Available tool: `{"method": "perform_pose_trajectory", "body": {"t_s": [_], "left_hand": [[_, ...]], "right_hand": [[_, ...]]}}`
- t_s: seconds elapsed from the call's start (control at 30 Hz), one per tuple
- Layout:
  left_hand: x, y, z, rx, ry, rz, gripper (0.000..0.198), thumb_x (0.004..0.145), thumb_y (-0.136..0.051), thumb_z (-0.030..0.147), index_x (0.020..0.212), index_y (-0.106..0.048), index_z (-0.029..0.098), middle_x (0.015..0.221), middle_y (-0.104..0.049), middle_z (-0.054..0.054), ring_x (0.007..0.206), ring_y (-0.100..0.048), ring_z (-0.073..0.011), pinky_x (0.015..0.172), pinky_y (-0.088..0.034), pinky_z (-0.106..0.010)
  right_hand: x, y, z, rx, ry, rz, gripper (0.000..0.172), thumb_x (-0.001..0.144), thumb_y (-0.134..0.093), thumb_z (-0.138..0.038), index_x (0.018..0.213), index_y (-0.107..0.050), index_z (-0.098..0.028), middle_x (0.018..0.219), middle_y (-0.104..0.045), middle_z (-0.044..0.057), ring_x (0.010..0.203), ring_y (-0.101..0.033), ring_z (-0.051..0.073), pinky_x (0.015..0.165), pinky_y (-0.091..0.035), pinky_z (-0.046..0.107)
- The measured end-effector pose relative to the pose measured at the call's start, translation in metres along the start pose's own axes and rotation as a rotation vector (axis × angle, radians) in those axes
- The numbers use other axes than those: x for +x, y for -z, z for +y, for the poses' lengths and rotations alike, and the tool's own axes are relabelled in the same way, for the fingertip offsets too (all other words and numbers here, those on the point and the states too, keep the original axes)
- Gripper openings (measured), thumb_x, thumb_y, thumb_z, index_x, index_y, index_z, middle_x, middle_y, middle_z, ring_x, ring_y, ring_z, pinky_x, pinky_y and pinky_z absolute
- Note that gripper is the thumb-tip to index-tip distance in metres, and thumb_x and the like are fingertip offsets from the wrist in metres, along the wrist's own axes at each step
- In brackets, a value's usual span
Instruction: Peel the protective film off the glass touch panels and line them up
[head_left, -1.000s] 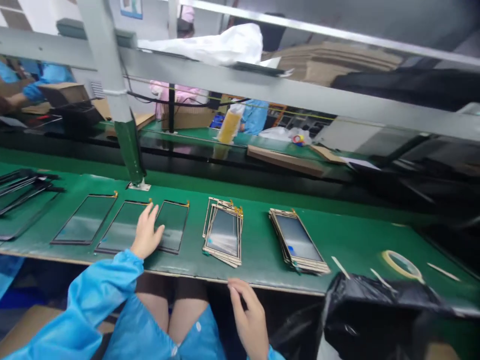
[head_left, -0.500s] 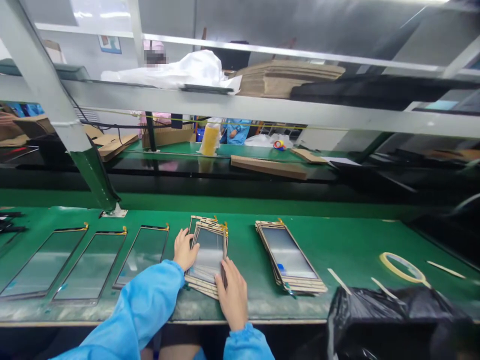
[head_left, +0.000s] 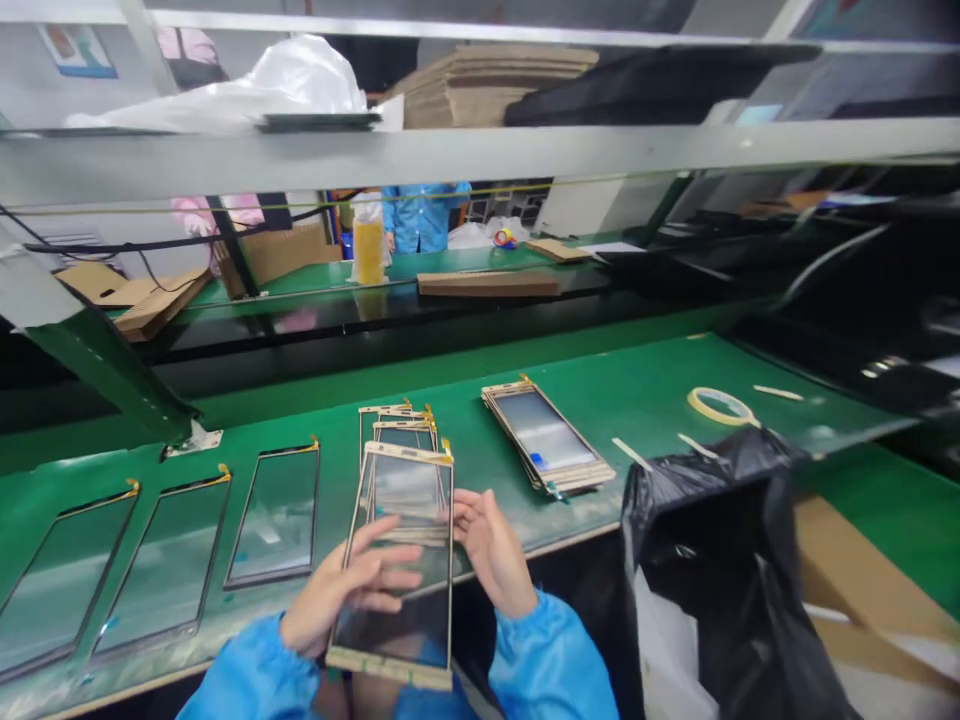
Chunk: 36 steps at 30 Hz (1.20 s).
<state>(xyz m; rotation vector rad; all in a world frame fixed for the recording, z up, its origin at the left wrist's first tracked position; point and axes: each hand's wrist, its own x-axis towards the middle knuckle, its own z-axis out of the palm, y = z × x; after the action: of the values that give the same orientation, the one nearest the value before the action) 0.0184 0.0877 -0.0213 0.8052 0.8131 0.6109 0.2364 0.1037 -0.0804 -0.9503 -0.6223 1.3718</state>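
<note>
Cream-framed touch panel (head_left: 412, 625), qty 1 — raised off the green bench (head_left: 645, 400), tilted, lower end over our lap, upper end in front of a loose stack of like panels (head_left: 401, 427). L hand (head_left: 330, 590): has hold at the panel's left side, fingers spread across the glass area; over or under it, we can't tell. R hand (head_left: 495, 555): at the right edge, thumb apart from fingers; pinch or light touch, can't tell. Handling, in our view: grip by the frame, fingertips off the glass, gold flex tab (head_left: 447, 447) kept unbent.

Also on bench: 3 black-framed panels (head_left: 274, 515), flat, apart, at left; second cream-framed stack (head_left: 551, 430), right; tape roll (head_left: 709, 413); pale strips (head_left: 632, 455). Obstructions: loose stack just beyond; black plastic bag (head_left: 720, 570) near R sleeve — tight sideways, we'd say.
</note>
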Motion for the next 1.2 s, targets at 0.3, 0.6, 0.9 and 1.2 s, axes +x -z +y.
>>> {"method": "perform_pose_trajectory", "body": {"t_s": [0.3, 0.6, 0.9, 1.2], "left_hand": [[-0.105, 0.047, -0.038, 0.114, 0.087, 0.103, 0.050, 0.084, -0.066, 0.048, 0.127, -0.059, 0.024, 0.122, -0.067, -0.015, 0.103, -0.068, -0.0297, 0.078, -0.054, -0.036], [-0.130, 0.045, -0.047, -0.057, 0.063, 0.066, 0.049, 0.084, -0.066, 0.046, 0.126, -0.057, 0.022, 0.118, -0.068, -0.016, 0.096, -0.070, -0.0301, 0.068, -0.055, -0.034], [-0.151, 0.042, -0.055, -0.013, 0.009, 0.080, 0.043, 0.091, -0.057, 0.044, 0.130, -0.053, 0.025, 0.121, -0.067, -0.014, 0.101, -0.068, -0.0271, 0.073, -0.054, -0.032], [-0.150, 0.039, -0.031, 0.297, 0.167, 0.048, 0.054, 0.085, -0.060, 0.054, 0.127, -0.054, 0.020, 0.117, -0.068, -0.014, 0.097, -0.068, -0.0227, 0.071, -0.052, -0.026]], "right_hand": [[-0.032, -0.052, 0.005, -0.214, -0.159, -0.360, 0.060, 0.084, -0.052, -0.072, 0.081, -0.067, -0.014, 0.065, -0.067, 0.009, 0.062, -0.061, 0.018, 0.049, -0.037, 0.024], [-0.075, -0.059, 0.003, -0.537, 0.373, -0.435, 0.039, 0.098, -0.046, -0.049, 0.104, -0.075, -0.024, 0.099, -0.069, 0.009, 0.088, -0.066, 0.020, 0.074, -0.054, 0.031], [-0.082, -0.067, 0.031, -0.447, 0.257, -0.274, 0.037, 0.098, -0.050, -0.041, 0.080, -0.076, -0.020, 0.075, -0.067, 0.005, 0.065, -0.065, 0.017, 0.061, -0.053, 0.028], [-0.049, -0.104, -0.033, -1.153, 0.702, -0.905, 0.028, 0.101, -0.039, -0.019, 0.121, -0.059, -0.018, 0.106, -0.065, 0.011, 0.096, -0.062, 0.020, 0.083, -0.052, 0.034]]}}
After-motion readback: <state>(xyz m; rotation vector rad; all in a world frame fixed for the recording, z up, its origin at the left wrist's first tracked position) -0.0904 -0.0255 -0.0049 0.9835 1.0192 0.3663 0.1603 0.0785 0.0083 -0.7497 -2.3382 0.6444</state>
